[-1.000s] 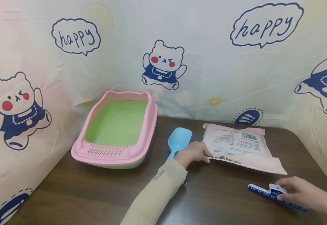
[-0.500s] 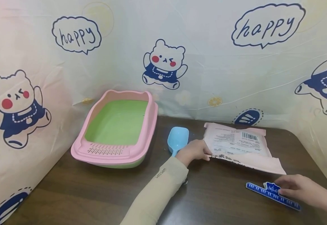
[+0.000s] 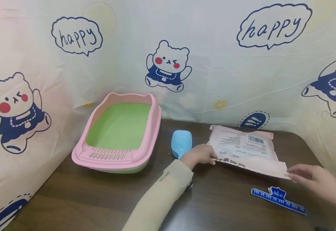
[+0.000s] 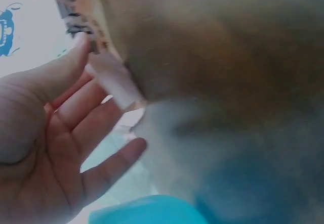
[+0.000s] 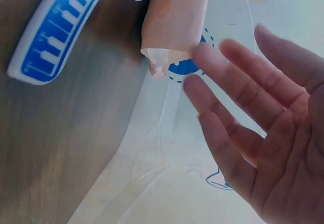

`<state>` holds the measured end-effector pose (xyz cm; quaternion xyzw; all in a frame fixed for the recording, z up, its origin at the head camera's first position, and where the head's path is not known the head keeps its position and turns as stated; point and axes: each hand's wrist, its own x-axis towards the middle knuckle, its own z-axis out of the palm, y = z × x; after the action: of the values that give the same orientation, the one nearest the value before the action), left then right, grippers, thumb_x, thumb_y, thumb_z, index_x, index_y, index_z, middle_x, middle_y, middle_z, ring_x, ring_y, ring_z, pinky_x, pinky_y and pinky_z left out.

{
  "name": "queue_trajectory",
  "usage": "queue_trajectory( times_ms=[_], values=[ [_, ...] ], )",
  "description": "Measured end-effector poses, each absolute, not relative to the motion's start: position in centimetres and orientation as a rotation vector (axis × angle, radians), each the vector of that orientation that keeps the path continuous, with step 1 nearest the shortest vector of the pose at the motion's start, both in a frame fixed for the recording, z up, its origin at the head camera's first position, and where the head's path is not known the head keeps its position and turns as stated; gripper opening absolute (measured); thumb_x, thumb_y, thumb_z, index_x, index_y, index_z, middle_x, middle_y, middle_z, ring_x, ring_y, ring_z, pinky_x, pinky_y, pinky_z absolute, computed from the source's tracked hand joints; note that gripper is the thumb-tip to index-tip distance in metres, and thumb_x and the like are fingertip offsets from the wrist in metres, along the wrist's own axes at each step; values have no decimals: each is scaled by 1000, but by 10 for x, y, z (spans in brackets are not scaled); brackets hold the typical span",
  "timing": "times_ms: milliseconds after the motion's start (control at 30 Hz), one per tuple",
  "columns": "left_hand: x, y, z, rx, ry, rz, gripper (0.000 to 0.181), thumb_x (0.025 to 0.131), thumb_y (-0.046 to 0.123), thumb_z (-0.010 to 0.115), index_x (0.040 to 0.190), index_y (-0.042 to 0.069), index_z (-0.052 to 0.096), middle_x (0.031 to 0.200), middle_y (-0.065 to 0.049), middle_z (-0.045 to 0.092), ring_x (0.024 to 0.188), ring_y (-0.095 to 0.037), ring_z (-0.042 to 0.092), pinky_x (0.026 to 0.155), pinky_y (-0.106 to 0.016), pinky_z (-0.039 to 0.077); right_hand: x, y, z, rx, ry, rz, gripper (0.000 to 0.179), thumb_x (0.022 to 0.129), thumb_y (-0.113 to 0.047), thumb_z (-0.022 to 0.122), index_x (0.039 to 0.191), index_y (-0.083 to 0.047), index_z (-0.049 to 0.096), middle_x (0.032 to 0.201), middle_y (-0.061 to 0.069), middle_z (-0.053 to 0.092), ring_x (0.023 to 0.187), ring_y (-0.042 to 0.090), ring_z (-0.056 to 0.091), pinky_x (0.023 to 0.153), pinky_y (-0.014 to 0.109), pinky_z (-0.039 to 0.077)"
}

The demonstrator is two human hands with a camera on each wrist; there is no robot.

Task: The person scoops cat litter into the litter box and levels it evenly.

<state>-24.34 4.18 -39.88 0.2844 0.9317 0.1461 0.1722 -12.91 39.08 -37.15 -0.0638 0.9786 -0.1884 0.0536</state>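
A pale pink printed bag (image 3: 243,144) lies flat at the table's right, its near edge folded over. My left hand (image 3: 201,155) pinches the near left corner of that edge; in the left wrist view the thumb lies over the bag's edge (image 4: 114,77) with fingers behind it. At the opposite corner is my right hand (image 3: 315,176), fingertips right by the fold. The right wrist view shows its fingers extended and spread beside the bag's end (image 5: 174,21). Below it on the table rests a long blue sealing clip (image 3: 278,199) with a piano-key pattern, held by neither hand.
A light blue scoop (image 3: 181,141) lies just behind my left wrist, its handle partly hidden. Farther left stands a pink-rimmed green litter box (image 3: 107,162). Printed cloth (image 3: 214,80) hangs around the back and sides of the brown table (image 3: 98,199).
My right hand has let go of the blue clip, leaving it on the table, and moved up to the bag's right corner. My left hand stays at the left corner.
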Motion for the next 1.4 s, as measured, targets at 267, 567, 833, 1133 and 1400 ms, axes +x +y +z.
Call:
queue_trajectory(
  times_ms=[267, 567, 833, 1133, 1400],
  values=[
    [-245, 36, -393, 825, 2618, 523, 43, 93, 28, 69, 135, 21, 63, 112, 2, 69, 95, -9, 60, 85, -22, 48, -144, 383, -372, -342, 3114, -622, 20, 92, -26, 70, 102, -9, 75, 100, 13, 74, 79, -13, 49, 70, 35, 50],
    [-245, 39, -391, 851, 2615, 692, 47, 92, 28, 71, 138, 24, 61, 127, 2, 68, 103, -10, 62, 90, -24, 50, -164, 372, -380, -409, 3107, -686, 24, 94, -21, 67, 110, -3, 72, 110, 24, 70, 100, 33, 64, 81, 63, 48],
    [-242, 38, -388, 933, 2614, 665, 42, 92, 31, 70, 134, 27, 65, 121, 7, 70, 92, -8, 57, 81, -21, 46, -164, 369, -387, -418, 3050, -710, 29, 95, -22, 66, 115, -1, 68, 119, 29, 65, 105, 47, 59, 79, 61, 50],
    [-236, 31, -382, 970, 2583, 707, 40, 93, 28, 69, 133, 28, 64, 111, 7, 71, 85, -7, 58, 75, -20, 47, -167, 365, -389, -413, 3004, -749, 43, 98, -26, 62, 129, 3, 58, 132, 34, 55, 121, 55, 48, 89, 73, 40],
    [-226, 26, -378, 1028, 2555, 699, 40, 93, 30, 70, 133, 31, 65, 125, 9, 68, 106, -5, 63, 93, -25, 50, -158, 364, -388, -569, 3166, -732, 31, 92, -18, 70, 118, -1, 68, 112, 22, 69, 107, 37, 59, 86, 56, 47]
  ],
)
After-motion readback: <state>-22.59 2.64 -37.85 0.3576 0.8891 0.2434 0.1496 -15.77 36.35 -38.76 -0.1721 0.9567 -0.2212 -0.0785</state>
